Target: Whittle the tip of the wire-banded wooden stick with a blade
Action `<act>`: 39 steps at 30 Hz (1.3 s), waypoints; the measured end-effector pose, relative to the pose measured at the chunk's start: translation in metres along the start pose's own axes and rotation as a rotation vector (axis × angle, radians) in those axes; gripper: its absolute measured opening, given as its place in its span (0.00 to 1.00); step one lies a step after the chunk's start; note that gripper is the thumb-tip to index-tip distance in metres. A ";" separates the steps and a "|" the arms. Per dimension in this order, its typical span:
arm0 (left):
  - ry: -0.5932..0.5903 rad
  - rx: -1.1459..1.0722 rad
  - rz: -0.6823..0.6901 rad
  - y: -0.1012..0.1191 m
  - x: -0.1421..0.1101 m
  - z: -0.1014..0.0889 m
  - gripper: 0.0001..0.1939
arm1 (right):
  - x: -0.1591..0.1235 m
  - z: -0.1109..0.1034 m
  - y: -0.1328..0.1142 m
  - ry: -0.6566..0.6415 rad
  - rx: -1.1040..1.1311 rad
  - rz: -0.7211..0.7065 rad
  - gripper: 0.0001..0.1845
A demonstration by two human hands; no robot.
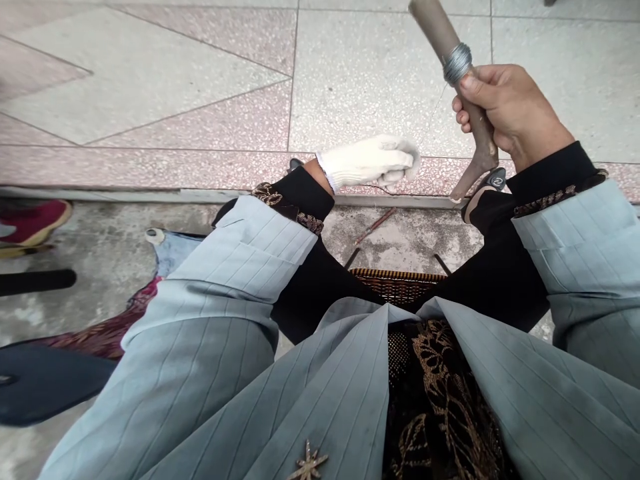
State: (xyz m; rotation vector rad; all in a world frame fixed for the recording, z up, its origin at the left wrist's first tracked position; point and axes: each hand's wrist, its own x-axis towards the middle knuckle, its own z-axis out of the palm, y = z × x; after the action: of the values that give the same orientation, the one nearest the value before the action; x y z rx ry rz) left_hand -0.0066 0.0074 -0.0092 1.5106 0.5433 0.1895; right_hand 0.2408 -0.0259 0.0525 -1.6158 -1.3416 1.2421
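Observation:
My right hand (520, 110), bare, is wrapped round a forked wooden stick (434, 30) held at a slant over the tiles. Around the stick, just above my thumb, sits a wound coil of thin grey wire (457, 65). A fine strand hangs from the coil and slants down towards my left hand (370, 162). That hand wears a white knit glove, and its fingers are curled closed at the strand's lower end. The fingertips are partly blurred, so the exact pinch on the wire is hard to see.
Pink and grey terrazzo tiles (350, 73) end at a low step edge. Below lie rough concrete, a reddish-brown stick (375, 225) and a woven seat (395, 285) between my knees. At left are a red shoe (37, 220) and a dark blue flat object (50, 383).

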 end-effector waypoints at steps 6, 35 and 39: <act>-0.010 0.004 0.010 0.002 -0.001 0.001 0.11 | 0.013 0.002 0.010 -0.119 -0.874 -0.019 0.05; -0.009 -0.013 -0.020 0.003 -0.004 -0.003 0.10 | -0.003 -0.006 -0.003 -0.140 -0.179 0.034 0.14; 0.012 0.041 -0.022 0.008 -0.006 -0.005 0.09 | 0.002 -0.006 -0.007 -0.146 -0.503 0.087 0.10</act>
State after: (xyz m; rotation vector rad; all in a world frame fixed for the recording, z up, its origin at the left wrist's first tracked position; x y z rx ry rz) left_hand -0.0119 0.0096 -0.0005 1.5430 0.5760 0.1709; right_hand 0.2440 -0.0220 0.0604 -1.9682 -1.7985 1.1475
